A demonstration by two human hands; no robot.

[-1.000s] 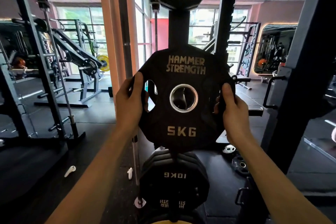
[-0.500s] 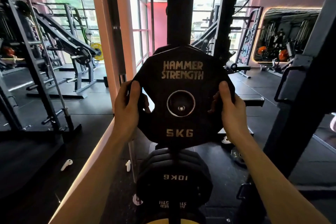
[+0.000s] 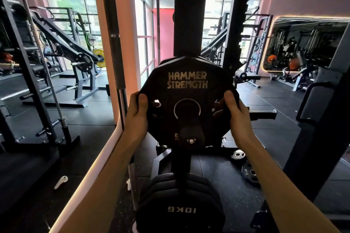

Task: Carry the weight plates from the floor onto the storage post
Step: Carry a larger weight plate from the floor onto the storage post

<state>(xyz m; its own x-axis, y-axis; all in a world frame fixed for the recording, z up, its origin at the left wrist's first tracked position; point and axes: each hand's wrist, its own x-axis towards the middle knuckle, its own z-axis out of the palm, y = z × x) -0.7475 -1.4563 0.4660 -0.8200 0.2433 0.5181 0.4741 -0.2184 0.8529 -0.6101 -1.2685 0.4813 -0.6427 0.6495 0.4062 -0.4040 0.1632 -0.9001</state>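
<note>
So both hands are clamped on the Hammer Strength plate (image 3: pixel 187 81), left hand (image 3: pixel 137 113) and right hand (image 3: pixel 235 113) at opposite edges, fingers hooked through the grip cutouts. Its centre hole is already threaded over the storage post (image 3: pixel 191 134) above the 10 kg stack (image 3: pixel 181 204). It's rigid, probably light-ish (rubbery coating, decent friction), so edge holds seem right. More small plates (image 3: pixel 250 173) wait on the floor.

Plate's (image 3: pixel 187 81) weight marking behind post (image 3: pixel 191 132)

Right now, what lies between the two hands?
In the head view, the Hammer Strength plate, threaded on the storage post, fills the space between left hand and right hand.
</note>
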